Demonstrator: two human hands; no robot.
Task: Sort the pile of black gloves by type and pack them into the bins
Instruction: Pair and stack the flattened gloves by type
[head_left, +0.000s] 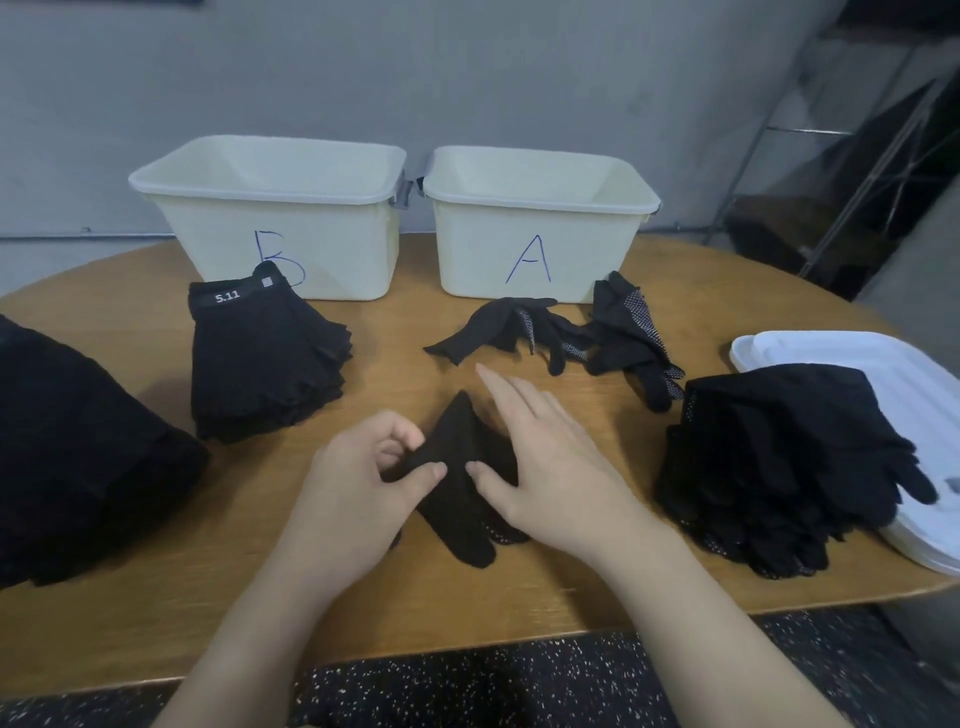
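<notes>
A black dotted glove (457, 467) lies at the middle of the wooden table (156, 623). My left hand (358, 483) pinches its left edge between thumb and fingers. My right hand (545, 457) lies flat on the glove's right side with straight fingers, the thumb pressing the cloth. Bin B (270, 208) and bin A (540, 218), both cream, stand at the back. A stack of "5.11" gloves (260, 358) sits in front of bin B. Loose dotted gloves (571, 332) lie in front of bin A. A stack of dotted gloves (779, 467) sits at the right.
A large heap of black cloth (78, 457) fills the left edge of the table. White lids (883, 364) lie under the right stack at the table's right edge. A grey wall rises behind the bins, and a metal rack (857, 156) stands at the back right.
</notes>
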